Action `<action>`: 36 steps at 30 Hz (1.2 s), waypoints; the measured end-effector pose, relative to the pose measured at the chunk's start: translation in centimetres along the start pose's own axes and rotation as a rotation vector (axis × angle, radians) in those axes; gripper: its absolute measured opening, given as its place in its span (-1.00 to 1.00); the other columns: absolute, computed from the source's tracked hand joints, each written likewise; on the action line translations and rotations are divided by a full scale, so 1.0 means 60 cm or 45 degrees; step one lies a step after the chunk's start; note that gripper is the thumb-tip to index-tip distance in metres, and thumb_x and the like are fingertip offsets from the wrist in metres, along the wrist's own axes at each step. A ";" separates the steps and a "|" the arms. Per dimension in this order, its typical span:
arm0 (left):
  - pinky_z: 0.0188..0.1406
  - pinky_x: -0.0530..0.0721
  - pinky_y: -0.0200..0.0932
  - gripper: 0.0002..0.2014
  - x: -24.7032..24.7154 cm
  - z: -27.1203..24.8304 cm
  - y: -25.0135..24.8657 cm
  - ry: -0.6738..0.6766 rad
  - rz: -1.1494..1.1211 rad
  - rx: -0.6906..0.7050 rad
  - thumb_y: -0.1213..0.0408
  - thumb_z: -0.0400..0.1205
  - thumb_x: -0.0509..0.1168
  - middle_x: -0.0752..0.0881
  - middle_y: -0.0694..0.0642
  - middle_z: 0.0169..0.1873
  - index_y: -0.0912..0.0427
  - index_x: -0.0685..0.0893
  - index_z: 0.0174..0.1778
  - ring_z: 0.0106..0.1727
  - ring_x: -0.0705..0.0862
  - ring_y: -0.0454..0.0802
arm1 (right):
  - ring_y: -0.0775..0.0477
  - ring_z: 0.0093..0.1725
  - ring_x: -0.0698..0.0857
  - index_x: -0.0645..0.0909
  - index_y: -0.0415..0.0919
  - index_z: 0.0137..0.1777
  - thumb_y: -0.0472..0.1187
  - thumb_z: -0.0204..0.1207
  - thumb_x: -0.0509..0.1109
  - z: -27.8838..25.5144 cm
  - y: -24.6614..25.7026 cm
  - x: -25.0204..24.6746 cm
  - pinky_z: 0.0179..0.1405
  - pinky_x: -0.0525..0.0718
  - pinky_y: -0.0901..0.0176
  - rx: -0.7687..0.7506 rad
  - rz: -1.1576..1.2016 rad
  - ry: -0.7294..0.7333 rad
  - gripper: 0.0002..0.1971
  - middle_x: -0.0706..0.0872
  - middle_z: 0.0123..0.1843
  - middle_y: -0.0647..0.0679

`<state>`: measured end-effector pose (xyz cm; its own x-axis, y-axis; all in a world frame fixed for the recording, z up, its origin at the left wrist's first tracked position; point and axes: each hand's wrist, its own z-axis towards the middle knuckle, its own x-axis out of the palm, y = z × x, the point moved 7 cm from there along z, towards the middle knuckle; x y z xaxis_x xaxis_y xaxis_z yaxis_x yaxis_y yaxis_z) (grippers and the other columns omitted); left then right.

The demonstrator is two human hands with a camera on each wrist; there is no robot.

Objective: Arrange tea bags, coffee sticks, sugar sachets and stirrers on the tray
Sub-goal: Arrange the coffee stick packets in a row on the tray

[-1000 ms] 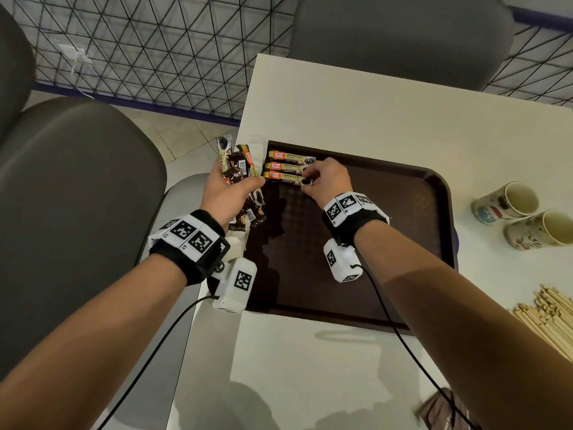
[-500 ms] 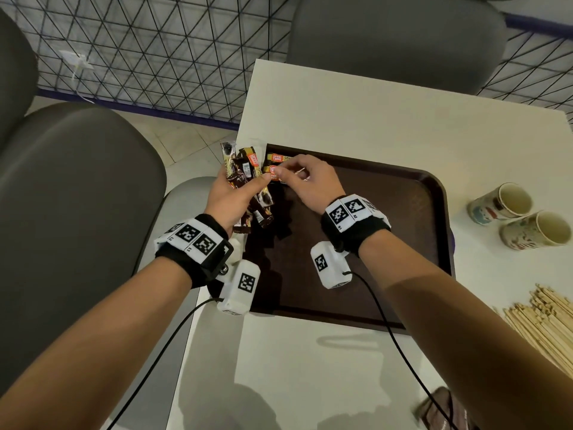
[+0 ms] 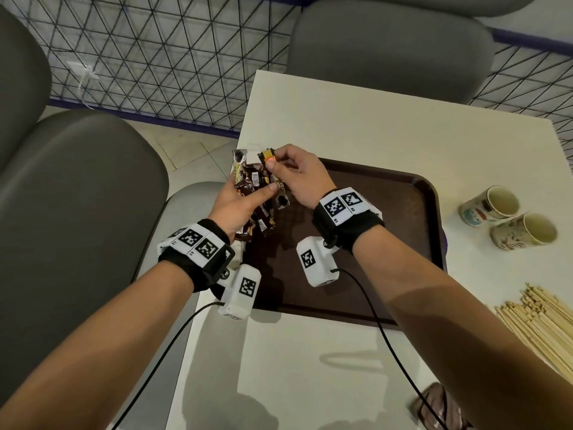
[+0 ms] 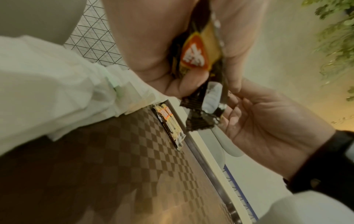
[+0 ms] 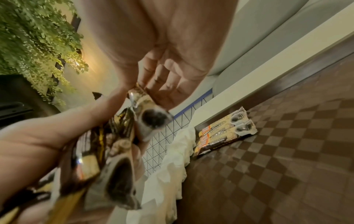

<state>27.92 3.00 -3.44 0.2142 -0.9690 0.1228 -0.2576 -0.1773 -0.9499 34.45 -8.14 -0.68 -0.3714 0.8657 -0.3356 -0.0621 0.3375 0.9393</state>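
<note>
A bundle of coffee sticks point(image 3: 252, 193) is gripped in the left hand point(image 3: 235, 206), thumb curled across it, above the tray point(image 3: 387, 237) corner. One orange-labelled stick point(image 3: 269, 158) at the bundle's top is pinched by the right hand point(image 3: 297, 178) between thumb and fingers point(image 3: 283, 156). Shown only in the wrist views: two sticks point(image 5: 224, 133) laid side by side against the tray rim, beyond the fingers. Shown only in the head view: paper cups point(image 3: 508, 218) and stirrers point(image 3: 542, 321) on the bench point(image 3: 372, 128), well right of both hands.
</note>
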 end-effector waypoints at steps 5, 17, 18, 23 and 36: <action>0.01 0.69 -0.26 -0.66 -0.014 0.001 -0.006 -0.103 0.027 0.032 0.39 0.52 0.47 0.76 -0.04 -0.07 0.03 0.59 0.14 -0.06 0.76 -0.17 | -0.03 -0.09 0.63 0.63 -0.27 0.12 -0.24 0.63 0.30 -0.008 -0.006 -0.012 0.00 0.60 0.25 -0.006 -0.080 -0.012 -0.84 0.68 -0.07 -0.08; -0.02 0.67 -0.20 -0.60 -0.032 0.003 -0.010 -0.170 0.196 0.018 0.44 0.47 0.48 0.74 -0.06 -0.13 0.10 0.59 0.19 -0.10 0.73 -0.14 | 0.12 -0.26 0.59 0.58 -0.08 0.27 -0.13 0.52 0.45 -0.039 -0.027 0.010 -0.19 0.50 0.44 -0.003 -0.233 0.272 -0.68 0.60 -0.30 0.14; 0.01 0.68 -0.16 -0.61 -0.035 0.004 -0.009 -0.190 0.203 0.014 0.44 0.47 0.48 0.75 -0.04 -0.11 0.09 0.59 0.17 -0.05 0.74 -0.09 | 0.16 -0.27 0.59 0.59 -0.07 0.25 -0.10 0.49 0.47 -0.039 -0.032 0.007 -0.19 0.50 0.43 0.015 -0.254 0.260 -0.67 0.60 -0.30 0.14; 0.11 0.67 -0.11 -0.61 -0.045 0.007 -0.009 -0.244 0.194 -0.009 0.43 0.47 0.48 0.75 -0.01 -0.03 0.08 0.57 0.15 0.02 0.73 -0.07 | 0.08 -0.34 0.66 0.66 -0.15 0.06 -0.29 0.51 0.46 -0.039 -0.071 -0.020 -0.20 0.71 0.24 0.176 -0.034 0.153 -0.85 0.67 -0.19 0.03; 0.27 0.65 0.08 -0.50 -0.043 0.011 0.001 -0.267 0.256 -0.071 0.36 0.48 0.50 0.74 0.08 0.12 0.14 0.53 0.32 0.14 0.72 0.01 | 0.07 0.01 0.65 0.75 -0.05 0.04 -0.23 0.43 0.54 -0.033 -0.134 -0.065 -0.01 0.51 0.31 0.394 -0.273 -0.146 -0.80 0.73 -0.02 -0.03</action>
<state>27.98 5.58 -4.00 0.3418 -0.9302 -0.1338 -0.3647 -0.0001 -0.9311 34.58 -14.97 -6.75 -0.2737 0.7933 -0.5439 0.1619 0.5954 0.7870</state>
